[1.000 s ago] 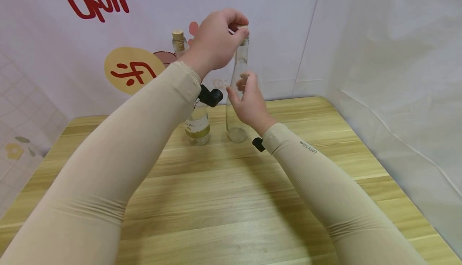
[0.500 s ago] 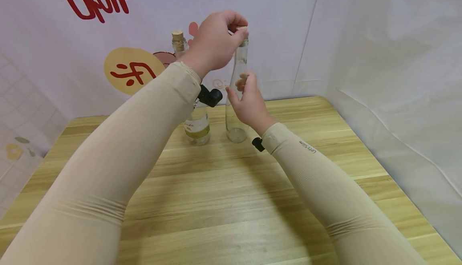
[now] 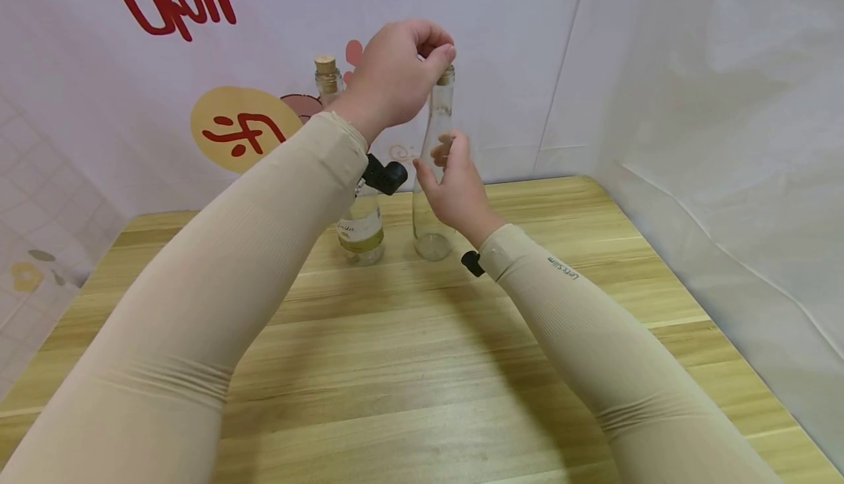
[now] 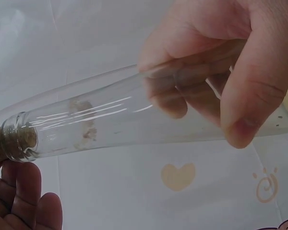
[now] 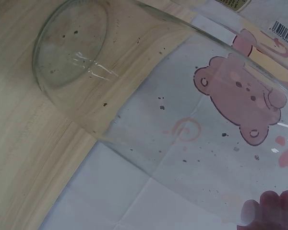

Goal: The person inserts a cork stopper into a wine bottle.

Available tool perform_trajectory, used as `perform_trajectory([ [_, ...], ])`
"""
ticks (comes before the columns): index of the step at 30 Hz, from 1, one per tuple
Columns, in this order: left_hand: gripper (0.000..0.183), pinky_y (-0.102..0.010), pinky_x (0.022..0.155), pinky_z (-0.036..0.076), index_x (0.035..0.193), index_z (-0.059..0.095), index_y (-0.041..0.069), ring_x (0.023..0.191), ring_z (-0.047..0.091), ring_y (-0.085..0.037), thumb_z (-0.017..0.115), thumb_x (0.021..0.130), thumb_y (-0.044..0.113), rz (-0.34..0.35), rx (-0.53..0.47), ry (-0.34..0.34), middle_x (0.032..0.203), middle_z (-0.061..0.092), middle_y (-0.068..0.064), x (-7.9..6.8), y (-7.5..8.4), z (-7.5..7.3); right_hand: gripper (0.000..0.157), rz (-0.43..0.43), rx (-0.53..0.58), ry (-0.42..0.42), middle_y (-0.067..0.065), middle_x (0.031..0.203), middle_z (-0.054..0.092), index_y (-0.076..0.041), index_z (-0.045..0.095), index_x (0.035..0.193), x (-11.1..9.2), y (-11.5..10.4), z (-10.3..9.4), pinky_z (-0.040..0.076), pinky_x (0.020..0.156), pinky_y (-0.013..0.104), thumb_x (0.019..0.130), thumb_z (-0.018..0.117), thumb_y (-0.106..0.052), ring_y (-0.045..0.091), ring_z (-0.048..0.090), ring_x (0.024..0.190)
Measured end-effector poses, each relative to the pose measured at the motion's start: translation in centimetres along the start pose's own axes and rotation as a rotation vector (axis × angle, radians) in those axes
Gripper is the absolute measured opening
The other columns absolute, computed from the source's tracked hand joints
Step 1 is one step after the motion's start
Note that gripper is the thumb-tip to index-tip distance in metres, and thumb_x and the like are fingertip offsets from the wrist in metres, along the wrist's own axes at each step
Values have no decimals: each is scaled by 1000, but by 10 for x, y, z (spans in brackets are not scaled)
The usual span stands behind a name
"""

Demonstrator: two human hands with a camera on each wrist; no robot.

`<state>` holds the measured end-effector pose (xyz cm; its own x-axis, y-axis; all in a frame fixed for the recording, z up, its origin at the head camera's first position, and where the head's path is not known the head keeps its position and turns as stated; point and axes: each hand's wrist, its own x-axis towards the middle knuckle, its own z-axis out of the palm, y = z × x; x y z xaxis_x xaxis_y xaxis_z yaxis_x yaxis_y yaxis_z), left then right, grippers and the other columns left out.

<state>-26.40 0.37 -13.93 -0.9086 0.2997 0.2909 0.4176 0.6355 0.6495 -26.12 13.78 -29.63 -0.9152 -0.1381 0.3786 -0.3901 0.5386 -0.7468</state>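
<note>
A clear glass bottle (image 3: 433,241) with a long neck stands upright on the table. My left hand (image 3: 402,70) holds the cork (image 3: 445,78) at its mouth; the cork's lower part sits inside the neck, while fingers hide its top. In the left wrist view the cork (image 4: 24,137) shows through the glass. My right hand (image 3: 456,191) grips the bottle around its body, thumb on the near side and fingers behind the glass. The right wrist view shows the bottle's base (image 5: 69,45) on the wood and fingertips (image 5: 276,203) at the lower right.
Just to the left stands a second glass bottle (image 3: 361,229) with a white and gold label, partly behind my left arm. A cork (image 3: 325,65) plugs it. The wooden table (image 3: 369,367) ends at a white printed cloth (image 3: 514,66) behind both bottles.
My left thumb has shifted up over the cork, whose top no longer shows between the fingers. The right hand and both bottles have stayed in place.
</note>
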Motion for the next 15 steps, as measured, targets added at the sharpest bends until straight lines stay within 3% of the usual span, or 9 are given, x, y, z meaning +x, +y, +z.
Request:
perform_trajectory([
  [15, 35, -22, 91, 48, 138, 64, 21, 106, 55, -6, 51, 111, 38, 12, 16, 0, 124, 62, 7, -2, -1, 1, 54, 10, 8, 5, 15, 132, 53, -3, 29, 146, -3, -1, 1, 44, 113, 47, 109, 56, -33, 37, 54, 129],
])
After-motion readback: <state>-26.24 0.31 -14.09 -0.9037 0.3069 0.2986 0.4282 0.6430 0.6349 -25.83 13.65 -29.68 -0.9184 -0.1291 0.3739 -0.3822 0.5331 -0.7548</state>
